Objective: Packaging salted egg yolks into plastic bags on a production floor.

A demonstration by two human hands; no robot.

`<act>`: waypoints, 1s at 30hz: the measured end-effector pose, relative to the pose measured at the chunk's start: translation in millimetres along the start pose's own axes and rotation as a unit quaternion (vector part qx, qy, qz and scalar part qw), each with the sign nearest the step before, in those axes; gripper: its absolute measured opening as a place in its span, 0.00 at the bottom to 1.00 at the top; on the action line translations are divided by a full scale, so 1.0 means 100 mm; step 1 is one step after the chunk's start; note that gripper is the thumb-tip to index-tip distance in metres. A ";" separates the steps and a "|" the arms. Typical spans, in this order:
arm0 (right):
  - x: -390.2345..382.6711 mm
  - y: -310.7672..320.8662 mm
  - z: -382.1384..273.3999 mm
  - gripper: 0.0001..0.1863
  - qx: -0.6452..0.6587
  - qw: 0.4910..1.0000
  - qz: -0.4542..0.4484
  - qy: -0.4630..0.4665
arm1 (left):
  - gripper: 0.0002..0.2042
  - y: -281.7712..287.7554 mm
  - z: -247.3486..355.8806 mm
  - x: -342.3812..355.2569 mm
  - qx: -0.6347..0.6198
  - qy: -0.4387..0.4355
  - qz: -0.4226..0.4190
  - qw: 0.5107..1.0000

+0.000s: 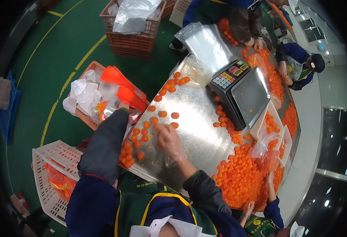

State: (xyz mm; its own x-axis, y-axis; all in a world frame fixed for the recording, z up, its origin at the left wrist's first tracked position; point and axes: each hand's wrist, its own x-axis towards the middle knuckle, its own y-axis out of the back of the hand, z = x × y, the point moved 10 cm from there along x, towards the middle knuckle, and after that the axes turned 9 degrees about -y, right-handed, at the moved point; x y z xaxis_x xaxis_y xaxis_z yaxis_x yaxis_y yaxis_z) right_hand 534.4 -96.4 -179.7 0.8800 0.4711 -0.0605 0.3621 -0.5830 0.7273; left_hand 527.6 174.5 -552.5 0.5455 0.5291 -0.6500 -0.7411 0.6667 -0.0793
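My left arm reaches over the table's left edge into an orange crate (87,119) of packaging. Only the back of my left hand (123,106) shows, against bright orange-red bags (132,96); its fingers are hidden among the plastic. Over the metal table (197,118), my right hand (169,138) wears a clear plastic glove. Its fingers are curled downward, and what they may hold is hidden. Small round orange fruits (144,132) lie loose to its left, with a little cluster (126,156) at the table's near left corner.
A black weighing scale (240,93) stands across the table, beside clear bags (207,43). Heaped fruit (240,173) covers the right side, where co-workers' hands (270,179) work. A white basket (57,179) and stacked brown crates (130,43) stand on the green floor.
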 end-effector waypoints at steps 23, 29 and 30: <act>0.33 1.05 1.12 0.07 0.123 0.985 0.058 -0.109 | 0.16 1.39 3.69 -3.85 0.299 -0.577 0.140 0.747; 0.34 0.59 0.20 0.04 -0.209 0.967 0.112 0.091 | 0.06 0.58 3.18 -5.36 0.449 -0.468 -0.037 0.761; 0.35 0.52 0.19 0.04 -0.201 0.968 0.110 0.099 | 0.06 0.39 2.82 -5.54 0.484 -0.484 -0.108 0.721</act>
State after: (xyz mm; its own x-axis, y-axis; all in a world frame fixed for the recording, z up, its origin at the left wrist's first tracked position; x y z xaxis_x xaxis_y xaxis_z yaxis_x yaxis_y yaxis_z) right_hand 589.7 -122.7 -156.5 0.8318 0.5052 0.2300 -0.0125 -0.3972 0.9177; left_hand 307.2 55.7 18.0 0.9719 0.1644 0.1686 -0.2340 0.5946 0.7692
